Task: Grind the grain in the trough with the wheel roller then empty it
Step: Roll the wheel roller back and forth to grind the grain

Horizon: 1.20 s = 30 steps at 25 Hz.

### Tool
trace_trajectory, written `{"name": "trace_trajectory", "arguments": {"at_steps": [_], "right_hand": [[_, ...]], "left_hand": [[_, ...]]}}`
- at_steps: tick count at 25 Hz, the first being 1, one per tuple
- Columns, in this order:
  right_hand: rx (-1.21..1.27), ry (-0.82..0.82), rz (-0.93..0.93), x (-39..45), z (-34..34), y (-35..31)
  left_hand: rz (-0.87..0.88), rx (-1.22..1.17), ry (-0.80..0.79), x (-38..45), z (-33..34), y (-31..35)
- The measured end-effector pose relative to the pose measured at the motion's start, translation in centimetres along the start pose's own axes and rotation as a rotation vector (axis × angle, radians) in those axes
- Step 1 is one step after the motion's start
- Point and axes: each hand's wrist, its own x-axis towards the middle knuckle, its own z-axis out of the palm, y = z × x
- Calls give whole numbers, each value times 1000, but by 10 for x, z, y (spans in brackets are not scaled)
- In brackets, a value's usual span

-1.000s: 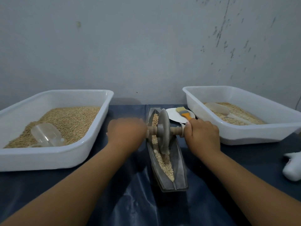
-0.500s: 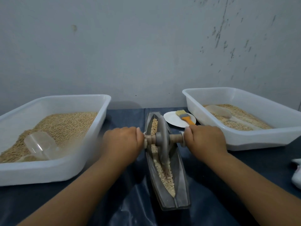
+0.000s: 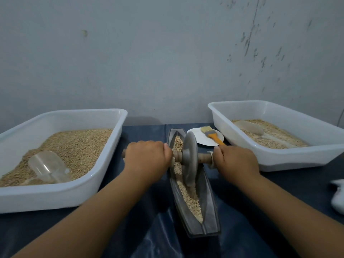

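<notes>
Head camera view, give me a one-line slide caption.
Both hands grip the wheel roller in the grain-filled trough.

Left hand [image 3: 147,159] and right hand [image 3: 235,161] grip the axle ends of the wheel [image 3: 189,161], which stands in the grain [image 3: 189,198] in the trough [image 3: 210,205], between two tubs.

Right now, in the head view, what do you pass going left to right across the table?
Left tub holding a clear scoop → left hand → wheel roller in the trough → right hand → right tub → white cloth.
</notes>
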Motion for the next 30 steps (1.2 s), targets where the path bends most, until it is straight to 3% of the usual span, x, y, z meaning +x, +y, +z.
{"name": "trace_trajectory", "arguments": {"at_steps": [6,11,15,19,22,25,30], "right_hand": [[23,-53,-95,-26,-38,3],[-50,57,-58,30,-1,-26],[-22,11,-1,60,19,-26],[18,29,20,46,14,-28],[-36,-56,-90,19,-5,-23],[-30,-169,-156,-6,-25,-12],[62,-94,-14,1,-11,-14]], "left_hand": [[-10,-70,8,-45,-13,-1],[-54,-2,50,-2,13,2],[-18,36,84,39,20,5],[-28,-36,37,29,20,4],[-9,-71,-3,-1,9,5],[10,-60,63,-29,-5,9],[47,-37,89,-7,1,6]]}}
